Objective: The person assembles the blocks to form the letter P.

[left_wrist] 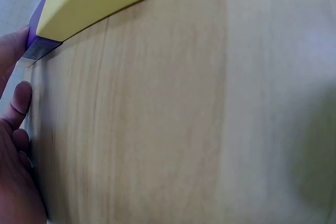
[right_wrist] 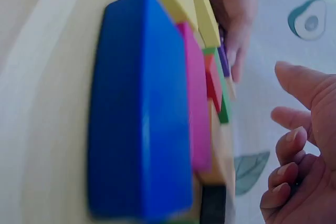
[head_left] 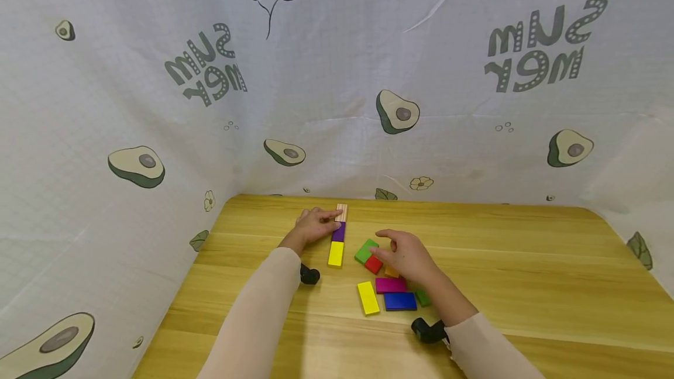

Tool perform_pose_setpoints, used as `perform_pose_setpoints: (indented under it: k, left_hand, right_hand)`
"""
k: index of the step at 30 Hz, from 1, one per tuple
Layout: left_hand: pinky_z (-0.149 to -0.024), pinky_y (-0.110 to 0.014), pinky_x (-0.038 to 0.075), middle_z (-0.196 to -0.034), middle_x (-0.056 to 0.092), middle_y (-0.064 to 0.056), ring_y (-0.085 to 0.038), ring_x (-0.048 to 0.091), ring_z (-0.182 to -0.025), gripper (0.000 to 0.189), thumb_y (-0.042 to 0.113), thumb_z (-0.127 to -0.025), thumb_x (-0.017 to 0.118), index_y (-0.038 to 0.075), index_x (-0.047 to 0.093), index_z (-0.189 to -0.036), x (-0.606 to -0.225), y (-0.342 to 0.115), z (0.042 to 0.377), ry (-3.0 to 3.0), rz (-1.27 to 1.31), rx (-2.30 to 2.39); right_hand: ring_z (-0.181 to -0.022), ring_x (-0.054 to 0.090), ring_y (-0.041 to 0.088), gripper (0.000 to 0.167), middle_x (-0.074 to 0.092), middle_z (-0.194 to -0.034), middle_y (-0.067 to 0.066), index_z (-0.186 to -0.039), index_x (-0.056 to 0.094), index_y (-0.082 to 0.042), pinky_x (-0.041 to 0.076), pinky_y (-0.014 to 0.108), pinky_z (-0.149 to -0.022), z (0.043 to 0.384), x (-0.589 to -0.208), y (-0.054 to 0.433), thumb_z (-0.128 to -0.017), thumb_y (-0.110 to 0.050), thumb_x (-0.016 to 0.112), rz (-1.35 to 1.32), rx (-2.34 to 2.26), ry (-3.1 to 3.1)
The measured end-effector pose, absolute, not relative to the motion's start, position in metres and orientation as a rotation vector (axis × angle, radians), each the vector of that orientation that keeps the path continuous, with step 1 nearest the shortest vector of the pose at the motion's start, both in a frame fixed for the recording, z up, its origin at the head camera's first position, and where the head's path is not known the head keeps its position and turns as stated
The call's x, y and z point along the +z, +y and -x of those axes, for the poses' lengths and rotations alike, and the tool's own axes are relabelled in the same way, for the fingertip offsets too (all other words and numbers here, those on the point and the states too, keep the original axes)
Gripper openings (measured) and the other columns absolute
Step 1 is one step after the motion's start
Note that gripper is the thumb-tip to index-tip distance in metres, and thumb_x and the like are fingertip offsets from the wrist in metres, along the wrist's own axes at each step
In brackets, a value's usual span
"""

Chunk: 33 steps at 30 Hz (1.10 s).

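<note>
My left hand point(head_left: 315, 226) lies beside a row of three blocks: a plain wood block point(head_left: 342, 210) at the far end, a purple block point(head_left: 339, 231) in the middle and a yellow block point(head_left: 335, 254) nearest. Its extended index finger rests on the wood block, and the thumb is at the purple one. Over the scattered blocks hovers my right hand point(head_left: 408, 255), thumb and index finger apart with nothing between them. Below its thumb, a green block point(head_left: 364, 250) lies against a red block point(head_left: 374, 264). An orange block point(head_left: 391, 272) is partly hidden beneath the hand.
Nearer me lie a magenta block point(head_left: 391, 285), a blue block point(head_left: 400, 302), a second yellow block point(head_left: 368, 298) and another green block point(head_left: 423, 297) partly covered by the right wrist. A printed white cloth point(head_left: 337, 75) hangs behind the wooden table point(head_left: 526, 274).
</note>
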<state>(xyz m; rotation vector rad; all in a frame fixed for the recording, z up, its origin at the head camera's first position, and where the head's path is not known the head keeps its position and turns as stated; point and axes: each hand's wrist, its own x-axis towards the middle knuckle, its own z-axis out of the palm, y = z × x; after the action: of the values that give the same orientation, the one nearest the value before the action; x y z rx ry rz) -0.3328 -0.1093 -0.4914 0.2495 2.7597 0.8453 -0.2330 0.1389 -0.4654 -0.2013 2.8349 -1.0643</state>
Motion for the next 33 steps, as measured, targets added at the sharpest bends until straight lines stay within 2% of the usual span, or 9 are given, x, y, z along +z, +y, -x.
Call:
perform_pose_setpoints:
  k: [4,7,10,13,14,17,21,26,33]
  left_hand:
    - [-0.098,-0.044,0.033,-0.134,0.059,-0.003,-0.024,0.042,-0.115,0.045,0.052,-0.098,0.06,0.046,0.057,-0.143,-0.491,-0.109,0.334,2.761,-0.246,0.842]
    - [-0.1,-0.045,0.034,-0.136,0.058,-0.003,-0.025,0.042,-0.117,0.046,0.053,-0.098,0.06,0.046,0.057,-0.143,-0.489,-0.108,0.334,2.76,-0.243,0.847]
    - [-0.1,-0.045,0.034,-0.138,0.058,-0.003,-0.025,0.042,-0.117,0.047,0.053,-0.097,0.06,0.045,0.057,-0.143,-0.489,-0.108,0.335,2.758,-0.246,0.847]
    - [-0.1,-0.045,0.034,-0.14,0.057,-0.003,-0.025,0.042,-0.118,0.049,0.057,-0.095,0.061,0.047,0.057,-0.143,-0.49,-0.108,0.336,2.747,-0.244,0.862]
    - [-0.1,-0.045,0.034,-0.142,0.056,-0.003,-0.025,0.042,-0.118,0.05,0.059,-0.094,0.062,0.047,0.056,-0.143,-0.49,-0.108,0.336,2.741,-0.241,0.871]
    - [-0.101,-0.045,0.034,-0.144,0.055,-0.003,-0.024,0.041,-0.12,0.059,0.064,-0.088,0.068,0.048,0.055,-0.143,-0.491,-0.109,0.337,2.719,-0.223,0.9]
    - [-0.1,-0.045,0.038,-0.146,0.052,-0.004,-0.024,0.04,-0.12,0.073,0.066,-0.078,0.077,0.05,0.052,-0.145,-0.49,-0.111,0.336,2.69,-0.2,0.889]
    - [-0.109,-0.052,0.038,-0.152,0.047,-0.003,-0.026,0.038,-0.129,0.085,0.063,-0.072,0.084,0.052,0.047,-0.148,-0.489,-0.114,0.335,2.662,-0.212,0.84]
    - [-0.113,-0.058,0.036,-0.155,0.043,-0.004,-0.028,0.036,-0.133,0.093,0.063,-0.067,0.088,0.055,0.044,-0.149,-0.49,-0.117,0.334,2.643,-0.263,0.812]
  right_hand:
    - [-0.07,0.047,0.02,0.053,0.05,-0.075,0.004,-0.139,0.063,-0.011,0.037,0.029,-0.058,0.228,-0.47,0.156,-0.094,-0.037,0.073,0.154,-1.024,2.885]
    - [-0.086,0.051,0.023,0.055,0.054,-0.079,0.004,-0.138,0.063,-0.009,0.041,0.033,-0.067,0.224,-0.472,0.166,-0.093,-0.037,0.074,0.151,-0.942,2.954]
    - [-0.101,0.053,0.031,0.057,0.065,-0.095,0.01,-0.138,0.063,-0.008,0.047,0.042,-0.08,0.22,-0.472,0.174,-0.091,-0.038,0.075,0.157,-0.855,3.007]
    - [-0.11,0.052,0.038,0.061,0.066,-0.119,0.019,-0.139,0.062,-0.007,0.047,0.053,-0.091,0.217,-0.473,0.181,-0.09,-0.041,0.076,0.161,-0.794,3.021]
    - [-0.111,0.052,0.039,0.063,0.065,-0.125,0.021,-0.139,0.061,-0.007,0.046,0.055,-0.092,0.217,-0.473,0.182,-0.089,-0.041,0.077,0.163,-0.779,3.017]
    - [-0.109,0.051,0.04,0.07,0.064,-0.123,0.023,-0.141,0.059,-0.006,0.044,0.056,-0.091,0.215,-0.473,0.187,-0.086,-0.045,0.078,0.177,-0.735,2.984]
    - [-0.105,0.051,0.037,0.081,0.064,-0.118,0.021,-0.145,0.055,-0.007,0.042,0.051,-0.085,0.214,-0.475,0.191,-0.082,-0.051,0.08,0.212,-0.677,2.934]
    - [-0.103,0.049,0.035,0.086,0.064,-0.119,0.019,-0.148,0.052,-0.009,0.04,0.046,-0.082,0.212,-0.477,0.192,-0.081,-0.056,0.08,0.206,-0.677,2.906]
    - [-0.107,0.05,0.037,0.089,0.063,-0.127,0.023,-0.147,0.052,-0.005,0.042,0.053,-0.088,0.212,-0.477,0.189,-0.08,-0.055,0.081,0.204,-0.695,2.912]
